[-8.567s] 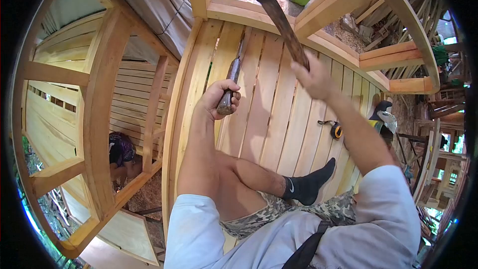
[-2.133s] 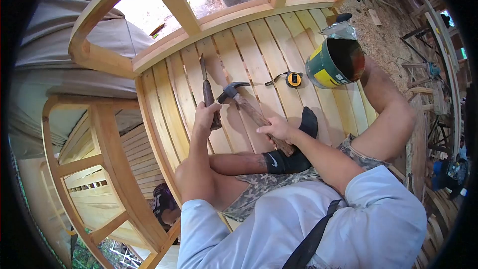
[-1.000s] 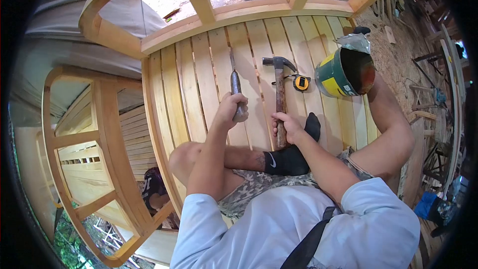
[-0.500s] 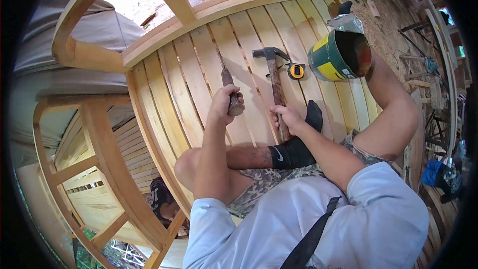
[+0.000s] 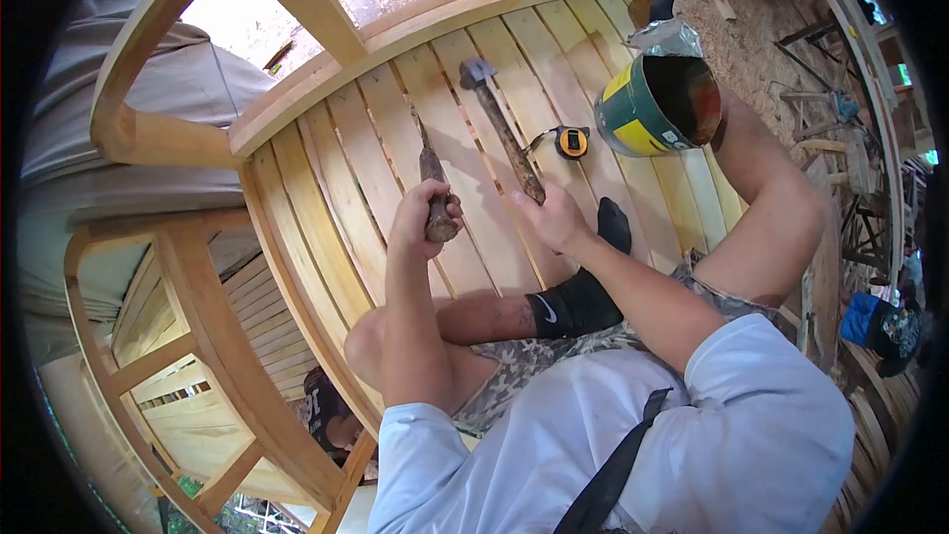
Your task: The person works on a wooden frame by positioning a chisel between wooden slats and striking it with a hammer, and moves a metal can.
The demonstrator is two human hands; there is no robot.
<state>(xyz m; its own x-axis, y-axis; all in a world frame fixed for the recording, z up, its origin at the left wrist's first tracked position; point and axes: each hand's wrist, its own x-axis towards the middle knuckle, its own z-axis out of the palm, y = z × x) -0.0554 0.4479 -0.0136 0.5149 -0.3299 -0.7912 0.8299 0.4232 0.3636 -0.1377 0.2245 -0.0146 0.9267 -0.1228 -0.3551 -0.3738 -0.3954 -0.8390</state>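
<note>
In my left hand (image 5: pixel 423 218), the fingers are wrapped round the worn wooden handle of a narrow chisel (image 5: pixel 428 160). Its thin blade points away from me, over a gap between the slats. My right hand (image 5: pixel 556 222) is closed on the lower end of the wooden handle of a claw hammer (image 5: pixel 502 131), whose metal head is up and to the left, above the slats. A yellow and black tape measure (image 5: pixel 570 142) lies on the slatted wooden seat (image 5: pixel 326 173), just right of the hammer.
A green and yellow bucket (image 5: pixel 647 107) with a dark inside stands between my legs and the far rail. Foil-like wrapping (image 5: pixel 667 38) is behind it. A wooden frame (image 5: pixel 232 366) stands to the left, with another person (image 5: pixel 326 410) low behind it. Wood scraps lie on the right.
The hammer has swung so that its head is farther left and away from me. My right hand has moved slightly up; the chisel has shifted a little left with my left hand.
</note>
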